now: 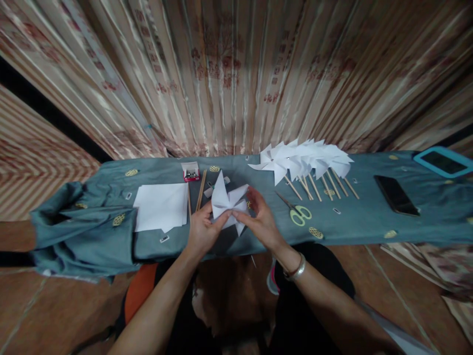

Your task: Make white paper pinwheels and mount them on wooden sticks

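Between my two hands is a white paper pinwheel [220, 196], its blades folded in toward the middle. My left hand [205, 227] grips its lower left side, the thumb pressed near the centre. On the other side my right hand [261, 217] pinches it, thumb near the centre and fingers behind the right blade. Just left of the pinwheel lie a few wooden sticks [201, 190]. A small red and white box [191, 171] of metal pins stands behind them. Something small behind the pinwheel is partly hidden.
Left on the cloth-covered table [354, 227] lies a stack of white paper squares [160, 207]. Scissors with green handles [300, 215] rest to the right, before a row of finished pinwheels [314, 158] on sticks. Farther right are a black phone [396, 195] and a blue-framed device [445, 161].
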`<control>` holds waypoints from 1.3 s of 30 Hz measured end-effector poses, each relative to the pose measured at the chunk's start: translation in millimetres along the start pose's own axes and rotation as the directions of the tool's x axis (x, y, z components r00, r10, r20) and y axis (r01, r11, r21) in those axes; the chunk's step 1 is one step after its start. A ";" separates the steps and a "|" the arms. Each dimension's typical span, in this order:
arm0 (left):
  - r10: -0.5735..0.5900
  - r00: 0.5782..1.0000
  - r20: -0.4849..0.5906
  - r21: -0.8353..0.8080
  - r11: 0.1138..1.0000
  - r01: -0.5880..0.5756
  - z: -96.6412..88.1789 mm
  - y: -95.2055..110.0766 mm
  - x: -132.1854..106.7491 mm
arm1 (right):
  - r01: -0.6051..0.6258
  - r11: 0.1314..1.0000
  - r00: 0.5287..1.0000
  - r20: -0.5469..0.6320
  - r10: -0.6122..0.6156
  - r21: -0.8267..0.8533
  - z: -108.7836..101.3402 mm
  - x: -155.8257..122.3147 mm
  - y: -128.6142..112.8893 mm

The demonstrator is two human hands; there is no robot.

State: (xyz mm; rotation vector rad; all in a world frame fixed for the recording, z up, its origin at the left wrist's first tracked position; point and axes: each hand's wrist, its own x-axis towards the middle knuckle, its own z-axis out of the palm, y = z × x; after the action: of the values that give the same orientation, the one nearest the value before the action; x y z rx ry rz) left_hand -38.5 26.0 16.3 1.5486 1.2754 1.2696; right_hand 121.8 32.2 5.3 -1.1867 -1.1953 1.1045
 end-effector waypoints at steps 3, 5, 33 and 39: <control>-0.014 1.000 -0.005 -0.047 0.999 0.013 1.0 0.1 0.3 | -0.032 0.997 0.999 -0.007 0.032 0.074 2.5 0.7 -1.0; -0.031 0.999 -0.022 -0.070 0.997 0.030 1.6 1.3 0.5 | -0.074 0.986 0.997 0.005 0.074 0.150 4.4 0.6 -4.1; -0.322 0.946 0.044 -0.517 0.803 0.297 10.3 4.5 -1.3 | -0.400 0.858 0.917 0.130 0.378 0.323 4.0 -6.2 -24.4; -0.365 0.929 0.066 -0.533 0.774 0.342 9.6 3.4 -3.0 | -0.375 0.882 0.927 0.126 0.353 0.286 4.1 -5.9 -21.0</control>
State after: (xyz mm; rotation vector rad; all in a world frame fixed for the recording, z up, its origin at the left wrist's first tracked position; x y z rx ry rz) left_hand -28.4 22.7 16.6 0.8355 1.0462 1.2687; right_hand 117.3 25.0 25.7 -1.1614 -0.8258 1.5655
